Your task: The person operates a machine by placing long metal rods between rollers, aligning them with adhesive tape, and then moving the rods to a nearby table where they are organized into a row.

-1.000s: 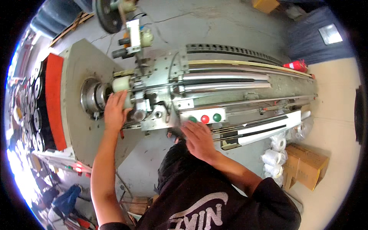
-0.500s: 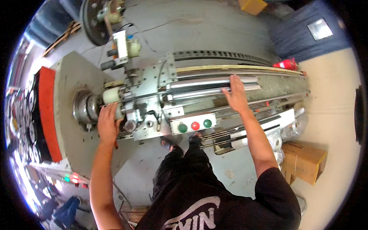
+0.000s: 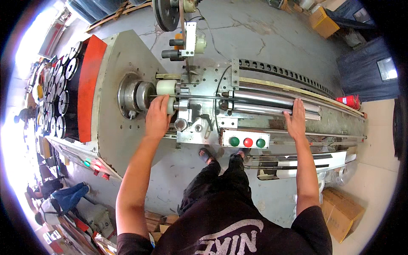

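A thin dark metal rod (image 3: pixel 199 97) runs lengthwise along a machine, its left end close to a round steel chuck (image 3: pixel 145 96). My left hand (image 3: pixel 158 118) is at that end, fingers together and bent, with the fingertips on the rod. Beside the fingers are two white plastic rollers (image 3: pixel 166 87), the nearer one partly hidden by my hand. My right hand (image 3: pixel 296 120) lies stretched out, fingers straight, over two long shiny steel rollers (image 3: pixel 263 108). The rod seems to lie along these rollers. Whether the right fingers touch the rod is hard to see.
A button box (image 3: pixel 245 139) with green and red buttons faces me. Dark rods (image 3: pixel 293 167) lie on a tray at the near right. A cardboard box (image 3: pixel 341 213), a red extinguisher (image 3: pixel 349 101), a black wheel (image 3: pixel 166 15) and a large machine housing (image 3: pixel 121 102) stand around.
The view has shifted, so the machine appears farther right and lower. My left fingers now reach the rod's end by the chuck; my right hand stays flat over the rollers, nearer their right end.
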### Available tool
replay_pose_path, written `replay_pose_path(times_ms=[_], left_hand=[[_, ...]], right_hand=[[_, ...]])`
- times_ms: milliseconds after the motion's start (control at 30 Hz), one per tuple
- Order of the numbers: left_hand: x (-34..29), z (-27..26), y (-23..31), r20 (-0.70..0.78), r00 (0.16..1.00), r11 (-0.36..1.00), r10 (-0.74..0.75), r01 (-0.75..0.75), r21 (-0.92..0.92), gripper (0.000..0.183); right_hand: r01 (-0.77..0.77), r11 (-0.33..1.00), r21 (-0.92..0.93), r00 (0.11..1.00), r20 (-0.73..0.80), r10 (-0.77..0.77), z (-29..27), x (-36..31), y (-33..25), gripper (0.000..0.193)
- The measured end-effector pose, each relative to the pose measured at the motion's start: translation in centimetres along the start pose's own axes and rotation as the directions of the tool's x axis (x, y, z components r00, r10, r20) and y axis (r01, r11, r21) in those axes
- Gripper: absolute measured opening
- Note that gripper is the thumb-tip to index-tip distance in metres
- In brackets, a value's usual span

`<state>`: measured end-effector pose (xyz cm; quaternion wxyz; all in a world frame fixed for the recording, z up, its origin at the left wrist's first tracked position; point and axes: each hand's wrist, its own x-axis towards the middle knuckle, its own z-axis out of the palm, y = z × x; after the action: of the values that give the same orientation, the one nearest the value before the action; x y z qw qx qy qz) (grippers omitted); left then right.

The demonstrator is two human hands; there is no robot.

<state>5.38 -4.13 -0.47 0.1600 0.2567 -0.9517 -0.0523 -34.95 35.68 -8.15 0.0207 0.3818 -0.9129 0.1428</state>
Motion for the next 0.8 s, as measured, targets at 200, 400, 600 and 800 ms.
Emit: replay_pose_path(times_ms=[200,400,600,800], left_hand=[[0.0,-0.2,0.3,-0.033,0.999,0.999,-0.035,0.036,0.03,0.073],[0.0,-0.6,-0.7,-0.061,0.996,0.991,-0.068,0.075,0.114,0.065],[0.4,0.6,-2.6,-0.08,0.996,0.969,-0.046,0.063,0.237,0.053],[0.8,0.5,-3.6,-0.028,0.998,0.957,-0.061,0.067,0.284,0.056]], right_hand=[[-0.007,1.0,-0.018,0.999,0.037,0.008,-0.5,0.1,-0.2,0.082],[0.011,1.0,-0.027,0.999,0.041,-0.01,-1.2,-0.3,-1.5,0.078],[0.058,0.997,-0.059,0.998,0.019,-0.057,-1.2,-0.3,-2.3,0.073],[0.107,0.993,-0.057,0.994,-0.016,-0.108,-1.1,-0.4,-3.4,0.07]])
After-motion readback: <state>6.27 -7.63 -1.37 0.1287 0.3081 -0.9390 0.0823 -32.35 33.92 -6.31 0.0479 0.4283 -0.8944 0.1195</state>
